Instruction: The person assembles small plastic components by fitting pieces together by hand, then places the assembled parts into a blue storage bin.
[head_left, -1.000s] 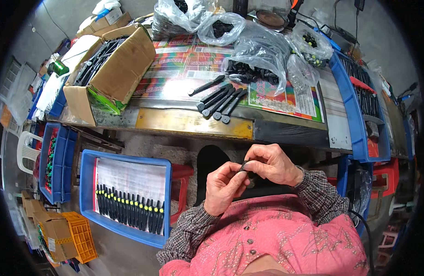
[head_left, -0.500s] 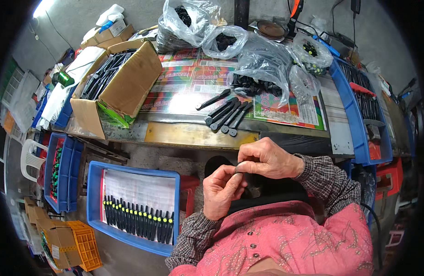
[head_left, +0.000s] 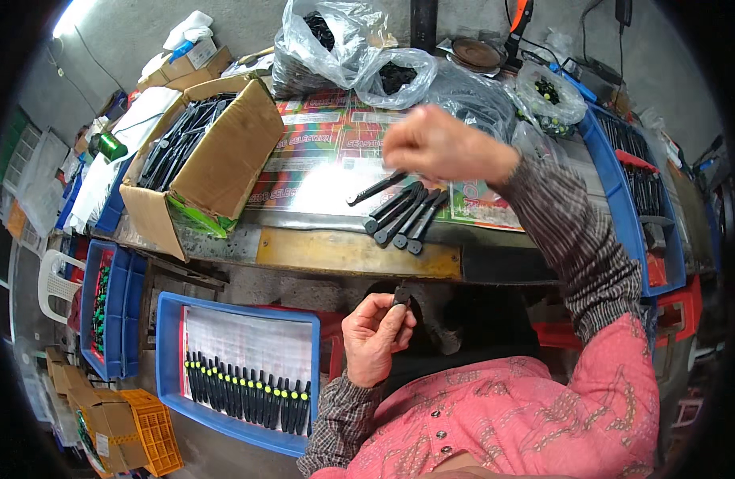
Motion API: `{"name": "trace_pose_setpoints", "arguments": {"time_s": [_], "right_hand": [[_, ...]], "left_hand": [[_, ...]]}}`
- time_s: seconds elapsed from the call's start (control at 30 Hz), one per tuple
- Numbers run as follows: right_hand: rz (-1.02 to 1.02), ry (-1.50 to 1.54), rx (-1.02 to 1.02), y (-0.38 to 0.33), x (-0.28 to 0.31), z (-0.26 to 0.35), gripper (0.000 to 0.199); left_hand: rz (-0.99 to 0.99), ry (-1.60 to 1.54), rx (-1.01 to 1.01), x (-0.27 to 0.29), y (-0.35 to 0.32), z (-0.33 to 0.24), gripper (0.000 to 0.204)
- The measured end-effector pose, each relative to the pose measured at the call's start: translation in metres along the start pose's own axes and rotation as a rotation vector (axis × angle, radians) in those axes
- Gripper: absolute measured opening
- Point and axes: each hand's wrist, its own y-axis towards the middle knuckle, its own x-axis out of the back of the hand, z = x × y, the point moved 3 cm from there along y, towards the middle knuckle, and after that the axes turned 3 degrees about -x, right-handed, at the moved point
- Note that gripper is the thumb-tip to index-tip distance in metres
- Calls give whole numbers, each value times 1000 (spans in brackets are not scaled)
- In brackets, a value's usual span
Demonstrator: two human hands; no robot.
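the bench (head_left: pixel 359 254) spreads before me, a blue tray (head_left: pixel 170 351) sits in front of its left half, and an open cardboard box (head_left: pixel 232 152) stands on its left end. over the bench my right hand (head_left: pixel 439 144) is blurred, so i can't tell whether it grips anything, near some black sticks (head_left: pixel 403 216) lying there; nearer me than the bench's front edge, my left hand (head_left: pixel 371 339) pinches a small black part (head_left: pixel 401 296).

The right hand (head_left: pixel 435 144) has been pulled off the black piece (head_left: pixel 402 295) and swung up over the table (head_left: pixel 320 176), kinda blurred now. The piece is pinched by just the left hand (head_left: pixel 377 339), and the front bag (head_left: pixel 467 100) got partly blocked from view.
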Motion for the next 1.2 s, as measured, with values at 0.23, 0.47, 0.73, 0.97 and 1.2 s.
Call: {"name": "trace_pose_setpoints", "arguments": {"time_s": [0.23, 0.47, 0.73, 0.97, 1.2], "right_hand": [[-383, -327, 11, 108, 42, -73, 14], [-546, -626, 55, 185, 37, -123, 17], [-514, -423, -134, 239, 19, -162, 25], [-366, -673, -196, 272, 11, -172, 21], [-363, -649, -202, 286, 2, -193, 24]], "left_hand": [[-35, 45, 25, 8, 5, 5, 7], [-70, -16, 48, 18, 14, 7, 8], [-97, 3, 73, 28, 19, 4, 10], [-130, 11, 70, 36, 23, 7, 8], [-144, 36, 77, 36, 22, 5, 8]]}}
